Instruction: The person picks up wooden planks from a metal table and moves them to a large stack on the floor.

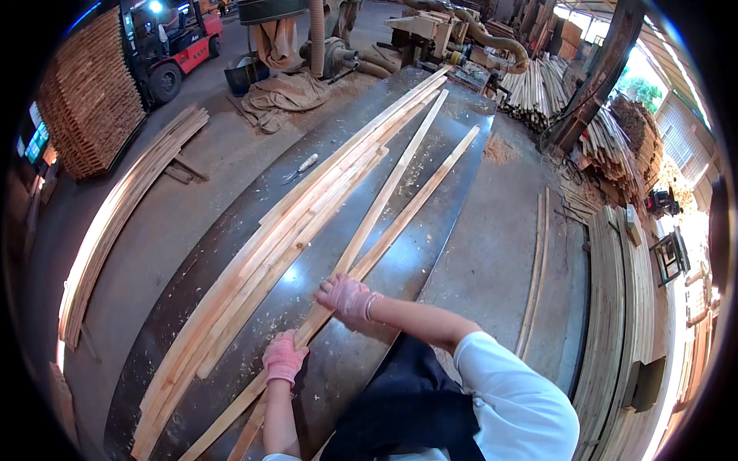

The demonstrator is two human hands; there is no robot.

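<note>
Two long, narrow wooden strips cross on a dark metal table (pixel 173 326): the left strip (pixel 392 184) and the right strip (pixel 425 192). My right hand (pixel 348 298), in a pink glove, is wrapped over the strips close to their crossing. Nearer to me, my left hand (pixel 284 357), gloved in pink too, is closed around the strips at their lower part. Whether each hand grips one strip or both is hidden by the fingers. Left of them lies a row of pale boards (pixel 296 211), side by side and partly overlapping.
A hand tool with a pale handle (pixel 308 163) lies beyond the boards. A machine with a hose (pixel 492 38) stands at the table's far end. Stacked strips (pixel 127 203) are at the left, long boards (pixel 607 307) at the right. A red forklift (pixel 196 52) is far left.
</note>
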